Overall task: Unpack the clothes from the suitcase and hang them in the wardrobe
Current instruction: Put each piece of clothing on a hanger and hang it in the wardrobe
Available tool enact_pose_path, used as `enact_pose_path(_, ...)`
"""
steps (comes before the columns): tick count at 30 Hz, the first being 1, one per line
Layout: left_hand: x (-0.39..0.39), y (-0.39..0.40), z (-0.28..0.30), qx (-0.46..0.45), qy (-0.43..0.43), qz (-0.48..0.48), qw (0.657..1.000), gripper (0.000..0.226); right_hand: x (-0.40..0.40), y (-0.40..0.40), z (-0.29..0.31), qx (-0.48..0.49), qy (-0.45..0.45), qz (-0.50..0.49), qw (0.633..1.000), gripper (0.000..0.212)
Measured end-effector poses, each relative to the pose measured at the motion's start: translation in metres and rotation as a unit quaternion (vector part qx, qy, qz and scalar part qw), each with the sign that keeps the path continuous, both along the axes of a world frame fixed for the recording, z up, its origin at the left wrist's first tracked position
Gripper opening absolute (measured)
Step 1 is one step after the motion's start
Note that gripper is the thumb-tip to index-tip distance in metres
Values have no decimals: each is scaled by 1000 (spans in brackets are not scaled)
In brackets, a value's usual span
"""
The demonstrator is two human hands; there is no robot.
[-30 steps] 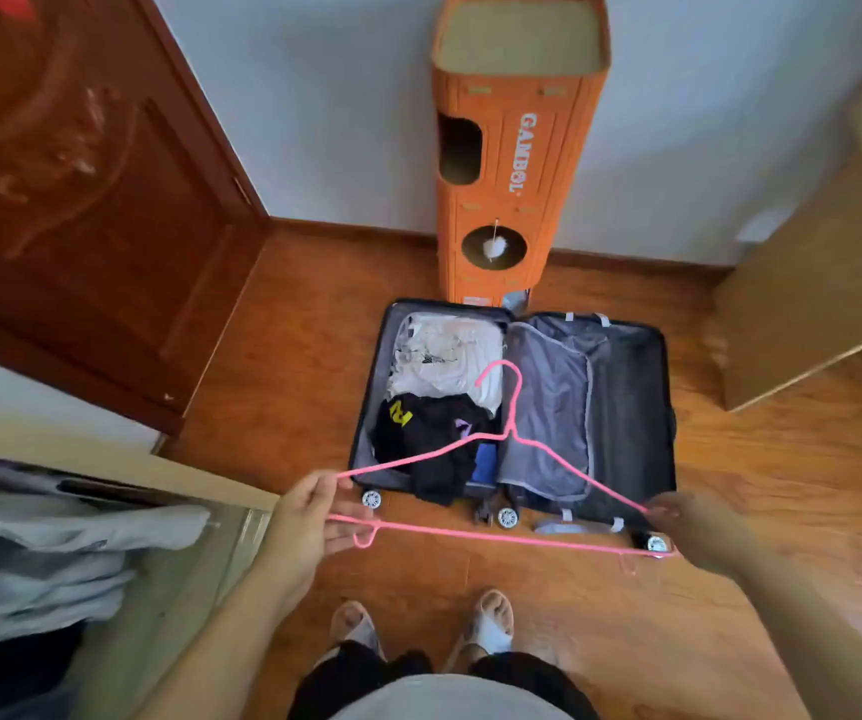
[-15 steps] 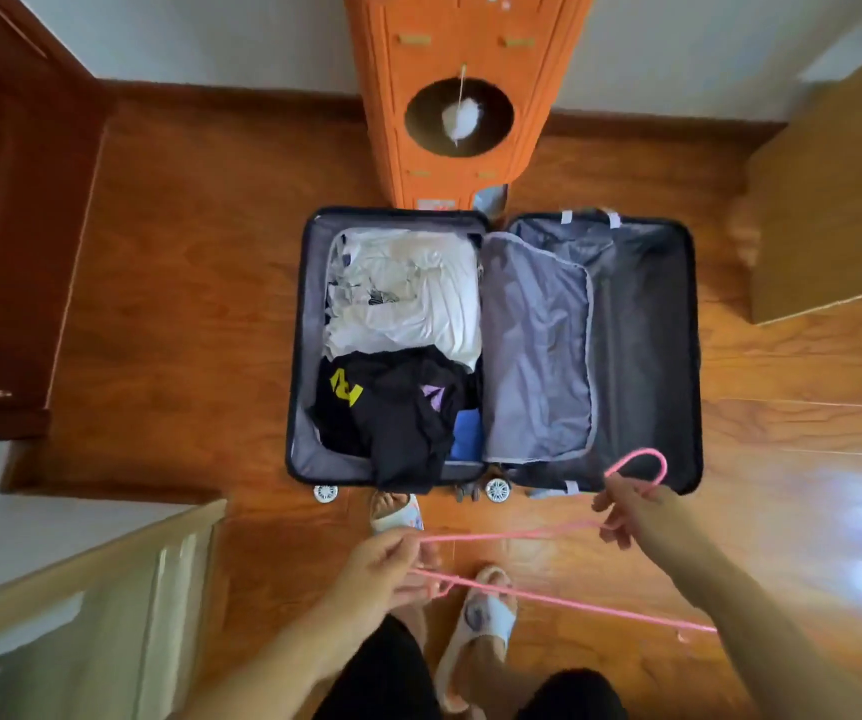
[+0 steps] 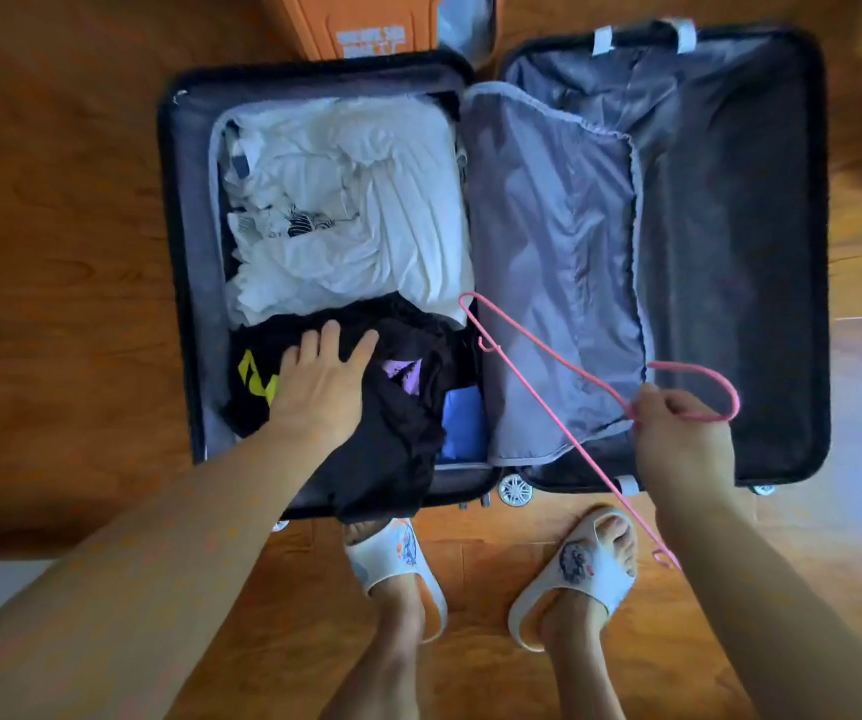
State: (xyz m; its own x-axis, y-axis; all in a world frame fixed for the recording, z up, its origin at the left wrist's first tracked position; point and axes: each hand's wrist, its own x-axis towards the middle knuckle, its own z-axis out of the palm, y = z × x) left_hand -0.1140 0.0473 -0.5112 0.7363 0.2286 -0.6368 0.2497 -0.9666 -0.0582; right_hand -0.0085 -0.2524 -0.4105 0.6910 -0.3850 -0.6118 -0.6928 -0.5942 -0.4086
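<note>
A dark suitcase (image 3: 174, 241) lies open flat on the wooden floor. Its left half holds a crumpled white garment (image 3: 366, 210) at the back and a black garment (image 3: 397, 423) with yellow and purple prints in front, with something blue (image 3: 460, 418) beside it. My left hand (image 3: 322, 387) lies flat on the black garment, fingers straight. My right hand (image 3: 681, 439) pinches a thin pink hanger (image 3: 538, 350) just below its hook, over the suitcase's right half, where a grey lining flap (image 3: 553, 262) lies.
An orange cabinet (image 3: 335, 23) stands against the suitcase's far edge. My feet in white slippers (image 3: 397, 563) stand on the floor right at the suitcase's near edge. Bare wooden floor (image 3: 54, 252) lies to the left and right.
I have leaned in over the suitcase. My left hand let go of the hanger and came down onto the black garment. My right hand alone now holds the hanger, by its hook end.
</note>
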Motion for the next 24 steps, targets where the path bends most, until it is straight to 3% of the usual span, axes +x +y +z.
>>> enact_pose_path(2,4,5,-19,78,53,7,995,80,-3,-8,-2,12,17,0,1000,29)
enact_pose_path(5,2,26,-22,77,37,80,993,10,-11,-22,5,13,35,8,999,35)
enact_pose_path(8,-17,39,5,5,-60,95,994,35,-18,-30,22,9,31,0,999,36)
enact_pose_path(11,-24,31,71,-119,-98,233,960,41,-28,-35,52,12,27,22,999,33)
enact_pose_path(14,-15,29,170,-215,-159,432,861,37,-38,-39,97,37,2,47,998,34)
enact_pose_path(16,-9,32,258,-255,-228,510,789,30,-37,-43,139,55,-8,58,997,29)
enact_pose_path(21,3,26,479,-359,-302,592,655,23,-36,-52,276,141,-82,106,981,17)
enact_pose_path(24,-3,9,594,-435,-319,597,593,21,-34,-60,355,190,-118,138,965,24)
